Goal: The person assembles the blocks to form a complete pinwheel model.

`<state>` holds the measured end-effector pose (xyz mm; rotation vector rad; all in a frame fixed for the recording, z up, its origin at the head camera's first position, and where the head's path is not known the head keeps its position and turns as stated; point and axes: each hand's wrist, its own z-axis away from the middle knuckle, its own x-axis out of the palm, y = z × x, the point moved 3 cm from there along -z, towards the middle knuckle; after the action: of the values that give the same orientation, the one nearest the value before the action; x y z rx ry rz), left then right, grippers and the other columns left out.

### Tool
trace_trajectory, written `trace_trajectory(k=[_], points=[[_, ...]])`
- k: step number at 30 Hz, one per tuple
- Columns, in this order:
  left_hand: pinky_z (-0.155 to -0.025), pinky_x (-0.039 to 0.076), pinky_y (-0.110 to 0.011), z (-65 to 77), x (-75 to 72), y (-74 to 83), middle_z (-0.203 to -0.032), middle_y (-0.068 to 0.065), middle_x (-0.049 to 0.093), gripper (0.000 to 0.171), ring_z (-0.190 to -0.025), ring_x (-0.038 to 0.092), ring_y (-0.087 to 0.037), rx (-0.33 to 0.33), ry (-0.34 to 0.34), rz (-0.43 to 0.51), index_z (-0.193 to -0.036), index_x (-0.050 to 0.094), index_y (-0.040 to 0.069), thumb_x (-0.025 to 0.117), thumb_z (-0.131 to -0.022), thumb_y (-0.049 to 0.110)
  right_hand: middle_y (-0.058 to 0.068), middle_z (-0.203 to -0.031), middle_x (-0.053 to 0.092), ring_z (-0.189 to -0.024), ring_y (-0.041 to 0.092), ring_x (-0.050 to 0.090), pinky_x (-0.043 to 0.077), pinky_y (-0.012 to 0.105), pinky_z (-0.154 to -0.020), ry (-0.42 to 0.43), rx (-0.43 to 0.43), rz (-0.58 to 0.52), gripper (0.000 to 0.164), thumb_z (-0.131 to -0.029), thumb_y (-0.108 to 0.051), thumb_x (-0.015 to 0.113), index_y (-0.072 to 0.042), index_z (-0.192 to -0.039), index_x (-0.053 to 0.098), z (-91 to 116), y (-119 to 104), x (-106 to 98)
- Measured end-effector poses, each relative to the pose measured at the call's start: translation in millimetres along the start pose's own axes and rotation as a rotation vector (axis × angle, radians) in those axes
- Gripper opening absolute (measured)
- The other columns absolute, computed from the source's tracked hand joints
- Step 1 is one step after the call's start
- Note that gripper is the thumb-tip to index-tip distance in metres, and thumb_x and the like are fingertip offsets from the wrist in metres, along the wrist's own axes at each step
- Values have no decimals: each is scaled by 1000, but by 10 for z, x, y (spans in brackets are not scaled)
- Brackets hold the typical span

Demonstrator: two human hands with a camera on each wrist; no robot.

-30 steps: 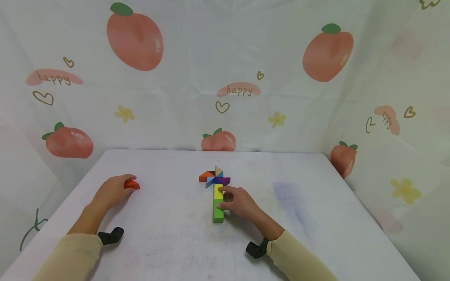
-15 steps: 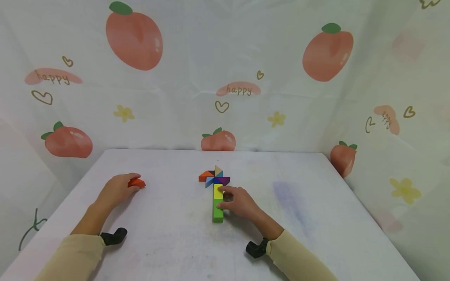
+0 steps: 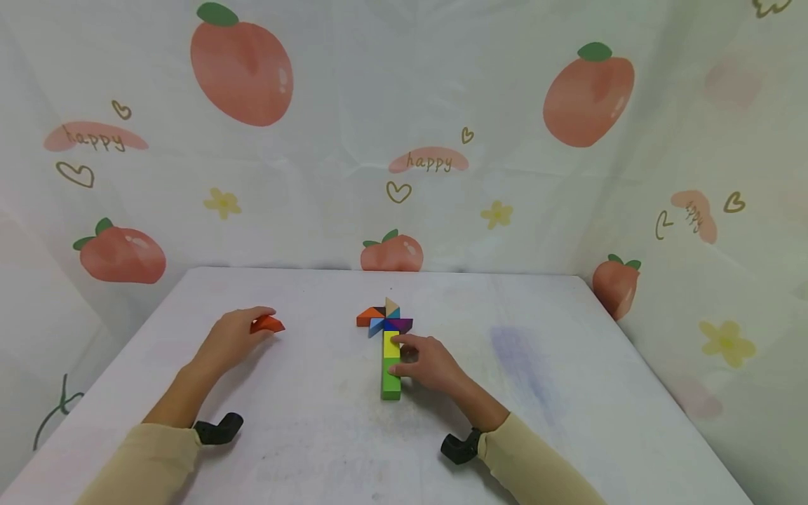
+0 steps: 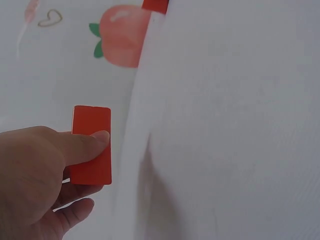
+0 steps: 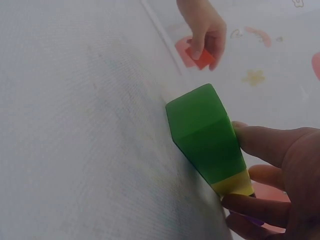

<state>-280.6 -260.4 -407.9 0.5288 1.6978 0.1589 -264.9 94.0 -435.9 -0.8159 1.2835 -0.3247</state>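
In the head view my left hand (image 3: 230, 342) is raised over the left part of the table, pinching an orange-red block (image 3: 268, 324) between thumb and fingers. The left wrist view shows its rectangular face, with the thumb laid across it. My right hand (image 3: 434, 362) rests at the right side of a column of blocks. Its thumb touches the green block (image 3: 391, 387), and its index finger touches the yellow block (image 3: 389, 345). Beyond the column, small coloured pieces form a pinwheel: an orange piece (image 3: 367, 320), a purple piece (image 3: 405, 325), a cream triangle (image 3: 391, 307) and several others.
The white table (image 3: 303, 435) runs back to a hanging cloth (image 3: 492, 91) printed with peaches, hearts and flowers. Each wrist carries a black camera mount, the left mount (image 3: 219, 428) and the right mount (image 3: 461, 449). A green string (image 3: 64, 403) hangs beyond the left edge.
My left hand has moved right, toward the pinwheel, carrying the orange-red block, and a little away from me lately. The right hand and the laid blocks stay put.
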Motion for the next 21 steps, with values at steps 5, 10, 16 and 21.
trace_trajectory(k=[5,10,16,21], points=[[-81,50,-51,-7,70,130,-108,-19,65,39,-93,57,-35,34,14,15,-125,62,3,71,-87,8,1,-112,65,-108,22,54,47,42,-91,3,7,9,58,-82,-36,78,-20,-134,60,-9,0,11],[-73,50,-44,-24,147,224,-95,-13,64,39,-83,56,-28,42,11,49,-122,59,3,73,-86,8,0,-112,64,-106,21,54,48,40,-88,1,33,13,58,-82,-36,78,-20,-134,59,-10,3,12],[-67,46,-37,-50,246,343,-88,-7,62,37,-75,53,-22,53,3,74,-115,56,3,75,-85,9,1,-112,64,-105,21,53,48,41,-89,1,43,12,58,-82,-36,78,-21,-134,59,-16,1,11],[-70,50,-38,-79,334,493,-91,-6,63,35,-79,54,-22,56,-20,95,-114,56,5,75,-85,10,1,-112,64,-105,21,54,49,41,-89,0,41,10,58,-82,-36,79,-21,-134,60,-18,-1,19]])
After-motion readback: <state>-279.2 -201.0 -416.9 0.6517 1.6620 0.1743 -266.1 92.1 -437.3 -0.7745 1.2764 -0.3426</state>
